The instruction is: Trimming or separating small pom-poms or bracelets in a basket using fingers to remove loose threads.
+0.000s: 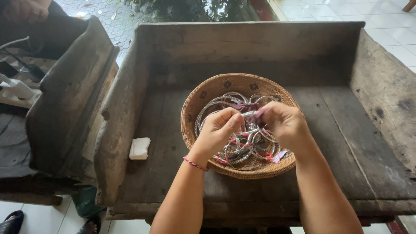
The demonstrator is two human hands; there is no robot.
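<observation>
- At the near edge of the view, the person's two bare forearms are reaching forward over the front lip of a worn wooden workbench (346, 143), the left wrist wearing a thin red cord bracelet (195, 164).
- Just beyond, the left hand (218, 130) is curling shut, thumb and fingers pinching one end of a silver bangle (250, 114).
- The right hand (284, 123) is closing on the other end of the same bangle through a scrap of dark purple cloth (246, 106), so the bangle is sitting between both hands, held just above the basket.
- Under the hands, a round woven basket (197, 104) is resting on the bench floor, holding a tangled heap of silver bangles (242, 149), some carrying small red ties.
- To the left of the basket, well apart from it, a small folded white cloth (139, 148) is lying near the bench's left wall.
- Farther back, the tall rear board of the bench is rising behind the basket, with dark stains showing on the right wall.
- Off to the left, a second wooden bench (69, 95) is standing beside the first, with white objects (15, 90) lying on it that are too unclear to name.
- At the far top left, another person's hand (24, 9) is showing; beyond the benches, pale floor tiles are spreading out.
</observation>
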